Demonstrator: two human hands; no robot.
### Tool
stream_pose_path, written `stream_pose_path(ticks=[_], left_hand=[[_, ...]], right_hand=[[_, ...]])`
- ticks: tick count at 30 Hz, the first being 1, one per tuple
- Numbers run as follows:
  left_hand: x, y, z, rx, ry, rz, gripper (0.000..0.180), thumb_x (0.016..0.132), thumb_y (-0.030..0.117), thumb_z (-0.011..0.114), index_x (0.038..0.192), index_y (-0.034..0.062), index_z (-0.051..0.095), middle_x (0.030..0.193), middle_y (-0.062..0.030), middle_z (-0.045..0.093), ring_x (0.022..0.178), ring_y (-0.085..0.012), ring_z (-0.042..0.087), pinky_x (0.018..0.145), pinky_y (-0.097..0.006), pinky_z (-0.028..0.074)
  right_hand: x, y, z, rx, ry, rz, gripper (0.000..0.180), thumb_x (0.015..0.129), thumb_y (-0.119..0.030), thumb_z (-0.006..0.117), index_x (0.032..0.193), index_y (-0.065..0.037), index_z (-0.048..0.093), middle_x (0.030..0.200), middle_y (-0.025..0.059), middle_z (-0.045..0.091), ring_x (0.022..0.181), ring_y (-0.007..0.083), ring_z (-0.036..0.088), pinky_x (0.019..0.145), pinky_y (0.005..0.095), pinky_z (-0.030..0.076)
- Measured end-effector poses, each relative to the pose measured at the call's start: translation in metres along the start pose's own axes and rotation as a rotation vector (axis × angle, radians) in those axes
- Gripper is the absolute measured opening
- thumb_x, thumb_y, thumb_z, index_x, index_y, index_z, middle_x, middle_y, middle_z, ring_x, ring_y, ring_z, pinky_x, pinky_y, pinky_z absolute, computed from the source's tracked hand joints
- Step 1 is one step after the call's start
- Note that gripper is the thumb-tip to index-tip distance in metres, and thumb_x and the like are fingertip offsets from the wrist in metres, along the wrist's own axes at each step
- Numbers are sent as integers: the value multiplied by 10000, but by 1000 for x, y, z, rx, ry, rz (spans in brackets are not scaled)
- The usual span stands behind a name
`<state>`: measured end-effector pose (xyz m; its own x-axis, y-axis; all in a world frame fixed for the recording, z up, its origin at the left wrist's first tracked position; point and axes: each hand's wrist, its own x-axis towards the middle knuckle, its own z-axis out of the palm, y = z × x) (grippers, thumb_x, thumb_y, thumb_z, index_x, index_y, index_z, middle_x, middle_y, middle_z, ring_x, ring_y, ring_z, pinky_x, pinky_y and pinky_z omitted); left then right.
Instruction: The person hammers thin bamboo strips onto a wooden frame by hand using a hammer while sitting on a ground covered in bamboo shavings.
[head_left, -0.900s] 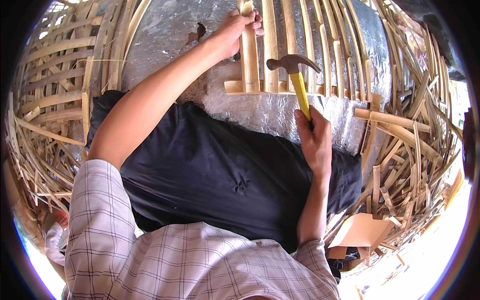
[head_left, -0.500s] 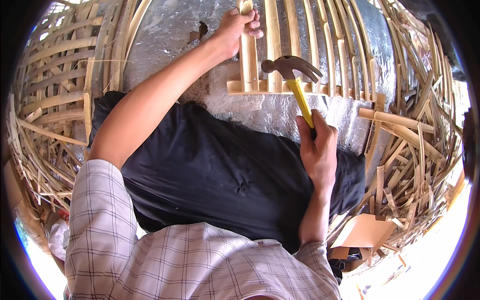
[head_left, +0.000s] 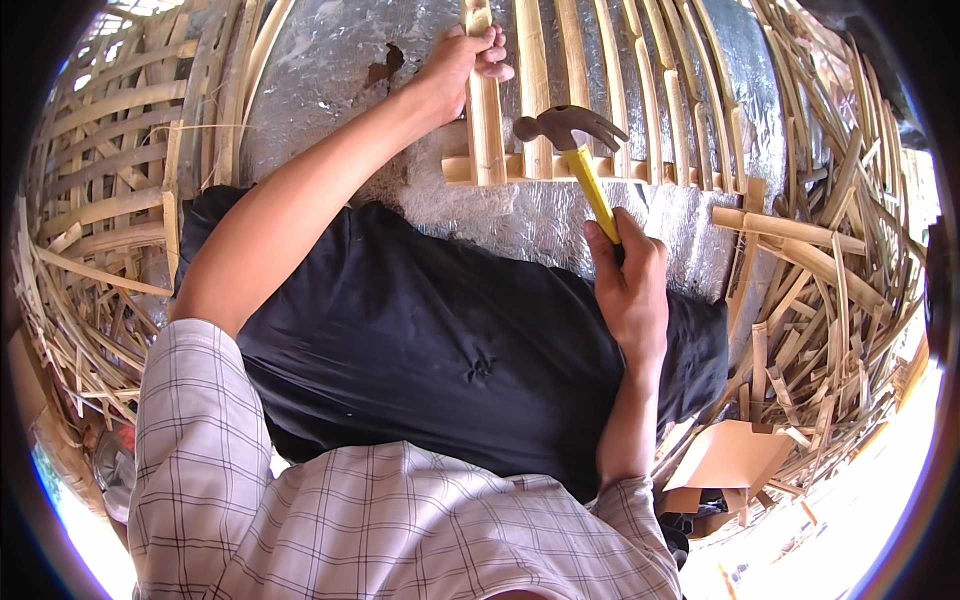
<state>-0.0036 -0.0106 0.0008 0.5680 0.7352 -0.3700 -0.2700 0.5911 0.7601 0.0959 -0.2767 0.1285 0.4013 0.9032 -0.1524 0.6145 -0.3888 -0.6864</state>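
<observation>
My left hand [head_left: 464, 72], its arm stretched far forward, is closed around a bamboo slat [head_left: 486, 135]. That slat's near end rests across a bamboo crosspiece [head_left: 645, 172], at the left end of a row of several lengthwise slats [head_left: 534, 80]. In my right hand [head_left: 630, 290] is a claw hammer [head_left: 575, 128] with a dark head and a yellow handle, gripped near the handle's end. The hammer head is tilted, its round face to the left and claw to the right. It appears over the slats near the crosspiece; whether it touches them I cannot tell.
A shiny silver sheet [head_left: 330, 80] lies under the slats, with a rough grey block [head_left: 465, 200] by the crosspiece. Woven bamboo panels [head_left: 120, 95] stand at the left. Split bamboo scraps [head_left: 830, 290] pile up on the right, near an open cardboard box [head_left: 730, 455]. Black cloth covers my legs.
The slat in my left hand has shifted left and slightly down, its near end now over the crosspiece. The slat row sits a little further left and up. The hammer moved slightly left and up.
</observation>
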Motion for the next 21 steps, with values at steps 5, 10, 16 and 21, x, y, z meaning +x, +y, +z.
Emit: stream_pose_path(ticks=[5,10,16,21], left_hand=[[5,3,0,-2,14,-2,150,1059,92,478,971,14,570,797,-17,541,612,-51,445,553,-215,401],[2,2,2,18,0,-32,174,1060,126,500,950,23,586,736,8,521,585,-53,423,551,-210,398],[-1,3,6,83,28,-10,179,1051,127,511,929,37,604,674,25,503,566,-54,412,539,-209,395],[-1,1,6,90,60,4,154,1037,85,499,947,30,611,700,3,538,571,-58,425,523,-206,391]], right_hand=[[0,0,2,19,-13,-16,251,989,-130,641,820,8,516,597,214,482,517,426,458,503,446,361],[0,1,2,-4,-4,-10,251,991,-133,638,822,8,516,596,214,481,516,428,460,502,447,365],[0,2,2,-12,-13,-9,247,989,-136,642,832,12,522,611,220,492,542,438,479,517,450,376],[-1,-3,4,15,-33,-22,252,983,-125,648,828,18,510,637,233,513,587,468,498,534,462,382]])
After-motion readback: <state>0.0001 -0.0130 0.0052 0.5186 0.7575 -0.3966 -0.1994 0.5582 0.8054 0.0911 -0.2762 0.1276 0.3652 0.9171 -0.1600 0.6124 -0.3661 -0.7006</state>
